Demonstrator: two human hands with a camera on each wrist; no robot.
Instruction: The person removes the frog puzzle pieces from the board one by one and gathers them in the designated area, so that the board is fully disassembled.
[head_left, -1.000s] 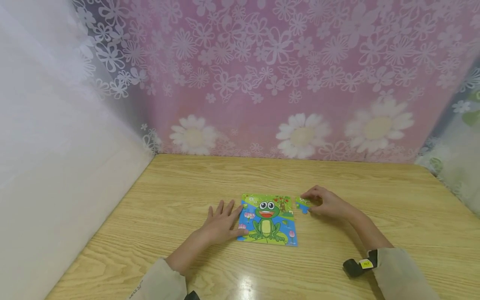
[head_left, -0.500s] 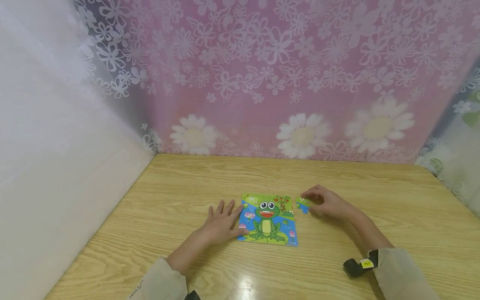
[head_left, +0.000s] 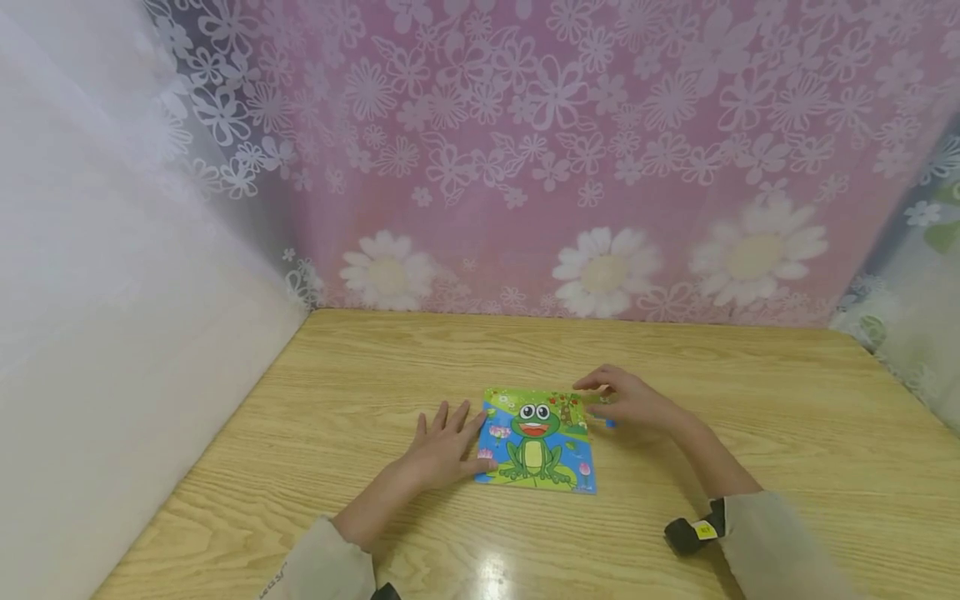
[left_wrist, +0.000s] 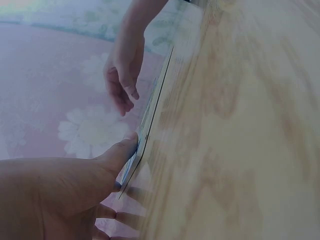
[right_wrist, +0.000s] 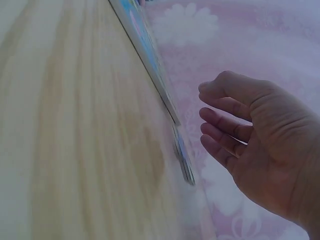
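Observation:
A square jigsaw puzzle (head_left: 533,454) with a smiling green frog lies flat on the table. My left hand (head_left: 438,454) rests at its left side, fingers spread; the thumb lies on the puzzle's edge and the index fingertip touches near the upper left. Just past the puzzle's right edge, my right hand (head_left: 636,402) hovers with loosely bent fingers and nothing between them. Beneath it, a small blue part of a loose puzzle piece (head_left: 611,423) shows; the hand hides the rest. The right wrist view shows what looks like a thin stack of pieces (right_wrist: 184,160) beside the puzzle.
The wood-grain table (head_left: 360,375) extends around both hands. A pink flowered curtain (head_left: 495,208) stands along its back edge, and a pale sheet (head_left: 150,292) closes off the left. A black wrist camera (head_left: 686,535) sits at the right cuff.
My right hand has let go of the loose piece, risen and shifted left toward the puzzle's right edge. The left hand and the puzzle have stayed in place.

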